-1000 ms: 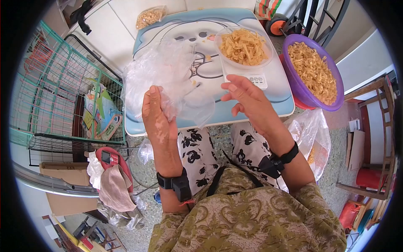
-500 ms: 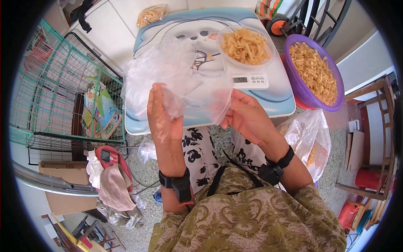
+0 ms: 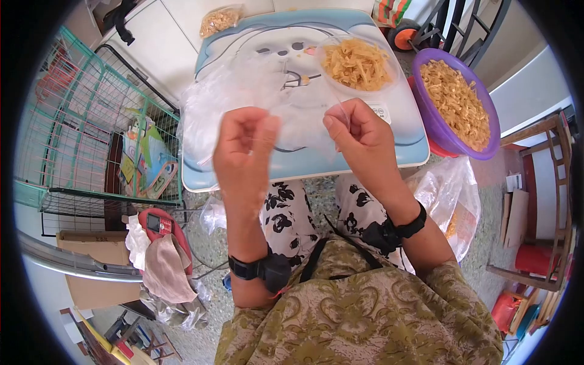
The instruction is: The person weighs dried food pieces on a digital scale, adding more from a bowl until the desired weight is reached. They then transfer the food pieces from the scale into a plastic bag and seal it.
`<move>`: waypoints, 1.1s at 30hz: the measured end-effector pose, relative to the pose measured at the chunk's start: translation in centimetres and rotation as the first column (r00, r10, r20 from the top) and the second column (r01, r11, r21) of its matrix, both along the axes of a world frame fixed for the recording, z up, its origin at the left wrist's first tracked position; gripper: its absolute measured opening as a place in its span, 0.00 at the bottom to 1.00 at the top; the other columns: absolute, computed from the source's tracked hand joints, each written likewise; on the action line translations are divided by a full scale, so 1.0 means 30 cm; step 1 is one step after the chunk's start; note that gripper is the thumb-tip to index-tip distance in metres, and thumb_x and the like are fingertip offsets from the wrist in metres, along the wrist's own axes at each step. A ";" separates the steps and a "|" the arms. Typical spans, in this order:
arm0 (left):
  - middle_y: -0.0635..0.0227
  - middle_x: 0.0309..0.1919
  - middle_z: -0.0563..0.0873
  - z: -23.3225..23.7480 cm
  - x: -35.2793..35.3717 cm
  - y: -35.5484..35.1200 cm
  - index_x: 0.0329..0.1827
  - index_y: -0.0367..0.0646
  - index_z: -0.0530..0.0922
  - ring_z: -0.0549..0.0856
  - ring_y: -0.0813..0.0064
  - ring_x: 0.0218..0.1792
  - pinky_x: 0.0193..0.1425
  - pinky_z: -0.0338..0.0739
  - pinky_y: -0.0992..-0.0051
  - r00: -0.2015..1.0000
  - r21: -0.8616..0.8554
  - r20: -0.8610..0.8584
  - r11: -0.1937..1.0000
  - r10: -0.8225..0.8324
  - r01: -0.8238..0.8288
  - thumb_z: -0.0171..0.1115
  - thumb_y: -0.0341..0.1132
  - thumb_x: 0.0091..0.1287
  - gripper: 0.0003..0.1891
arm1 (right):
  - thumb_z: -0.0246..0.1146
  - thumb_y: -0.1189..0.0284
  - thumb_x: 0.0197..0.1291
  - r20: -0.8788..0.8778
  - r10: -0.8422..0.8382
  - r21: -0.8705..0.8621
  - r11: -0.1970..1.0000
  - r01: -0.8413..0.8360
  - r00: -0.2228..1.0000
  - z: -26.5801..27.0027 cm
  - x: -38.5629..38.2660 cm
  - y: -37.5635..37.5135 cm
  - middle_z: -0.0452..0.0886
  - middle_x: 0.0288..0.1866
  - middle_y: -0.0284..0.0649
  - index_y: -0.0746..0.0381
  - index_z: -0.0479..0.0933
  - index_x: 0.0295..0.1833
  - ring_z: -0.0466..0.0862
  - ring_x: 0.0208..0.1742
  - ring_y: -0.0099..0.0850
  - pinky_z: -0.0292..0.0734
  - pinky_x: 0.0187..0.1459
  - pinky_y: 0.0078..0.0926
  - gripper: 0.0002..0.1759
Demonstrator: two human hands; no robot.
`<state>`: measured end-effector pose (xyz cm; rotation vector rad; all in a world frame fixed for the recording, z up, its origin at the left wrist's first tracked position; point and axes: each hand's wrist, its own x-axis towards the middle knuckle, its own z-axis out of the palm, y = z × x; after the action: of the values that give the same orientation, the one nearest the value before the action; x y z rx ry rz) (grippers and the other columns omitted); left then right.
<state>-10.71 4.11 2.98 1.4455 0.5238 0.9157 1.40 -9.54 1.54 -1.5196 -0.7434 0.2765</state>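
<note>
A thin clear plastic bag (image 3: 307, 125) stretches between my two hands above the near part of the low table (image 3: 401, 143). My left hand (image 3: 243, 143), a little blurred, pinches one side of it with curled fingers. The other side is gripped between the thumb and fingers of my right hand (image 3: 365, 134). Beneath and beyond my left hand lies a heap of similar clear bags (image 3: 204, 112). Past my right hand stands a clear tub holding pale yellow dried strips (image 3: 356, 64). A white digital scale (image 3: 382, 114) is mostly hidden behind the right hand.
On the right, a purple basin (image 3: 435, 125) is full of dried strips. A tied bag of dried pieces (image 3: 220, 21) sits at the table's far left corner. A green wire cage (image 3: 91, 121) stands on the left, a clear plastic sack (image 3: 453, 194) on the floor at right.
Both hands have turned and risen with the bag, fingers now curled toward each other. My right hand now covers most of the scale, whose display showed before.
</note>
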 end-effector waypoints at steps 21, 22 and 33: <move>0.77 0.27 0.79 -0.026 0.054 -0.044 0.41 0.40 0.77 0.72 0.91 0.25 0.27 0.65 0.89 0.998 0.077 -0.053 0.997 0.016 -0.012 0.68 0.32 0.69 0.08 | 0.66 0.74 0.61 0.165 -0.057 -0.094 0.993 0.073 0.985 0.018 -0.008 -0.022 0.80 0.30 0.38 0.63 0.72 0.48 0.79 0.27 0.24 0.75 0.30 0.23 0.13; 0.78 0.27 0.79 -0.027 0.055 -0.045 0.41 0.40 0.77 0.72 0.91 0.25 0.27 0.65 0.89 0.998 0.085 -0.062 0.996 0.023 -0.018 0.68 0.32 0.68 0.08 | 0.66 0.74 0.61 0.165 -0.058 -0.094 0.993 0.074 0.985 0.030 -0.013 -0.028 0.80 0.30 0.38 0.63 0.72 0.48 0.79 0.27 0.24 0.75 0.30 0.23 0.13; 0.78 0.27 0.79 -0.027 0.050 -0.045 0.39 0.39 0.77 0.73 0.91 0.26 0.29 0.66 0.88 0.991 0.118 -0.121 0.992 0.047 -0.032 0.68 0.32 0.68 0.08 | 0.71 0.70 0.55 0.849 0.248 -0.237 0.968 -0.083 0.467 0.041 -0.022 -0.041 0.80 0.44 0.39 0.58 0.77 0.45 0.82 0.31 0.36 0.76 0.29 0.33 0.14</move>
<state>-9.21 2.76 2.18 1.6099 0.6016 0.9039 0.73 -10.77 2.79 -1.7161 -1.7468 -0.3820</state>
